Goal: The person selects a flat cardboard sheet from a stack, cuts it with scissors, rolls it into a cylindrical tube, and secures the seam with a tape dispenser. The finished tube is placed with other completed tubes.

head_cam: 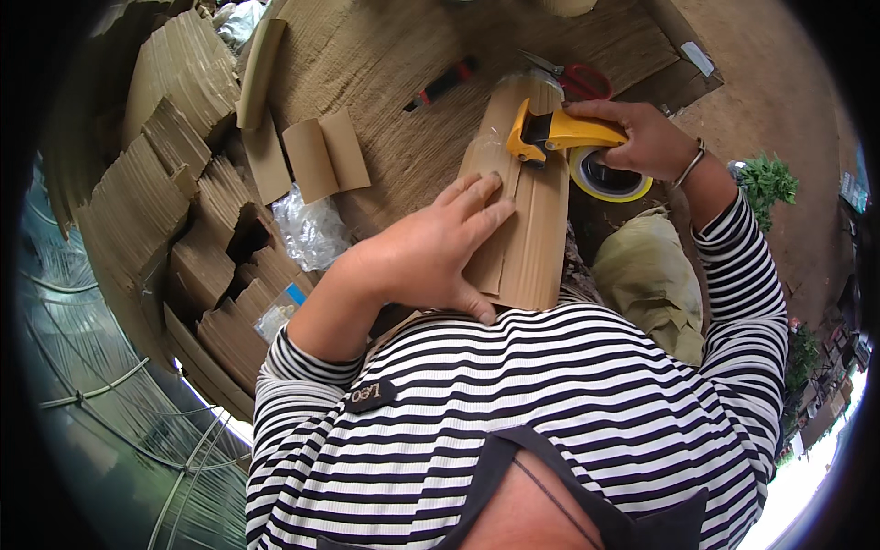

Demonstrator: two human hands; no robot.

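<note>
A long folded cardboard piece (535, 234) lies on the table before me, its near end against my striped shirt. My left hand (447, 237) rests flat on its left side, fingers apart, thumb near the close edge. A yellow tape dispenser (581, 130) is gripped by my right hand (650, 137). The dispenser's head stands over the cardboard's upper half; whether it touches is hard to tell. Its tape roll (610, 182) hangs to the right of the cardboard. Clear plastic or tape (540, 77) shows at the far end.
Red-handled scissors (584, 81) lie beyond the dispenser. A red-and-black utility knife (441, 84) is on the cardboard-covered tabletop (392, 41). Stacked cardboard (185, 199) crowds the left, beside crumpled clear plastic (309, 230) and a folded cardboard piece (323, 155). A tan sack (650, 275) is at right.
</note>
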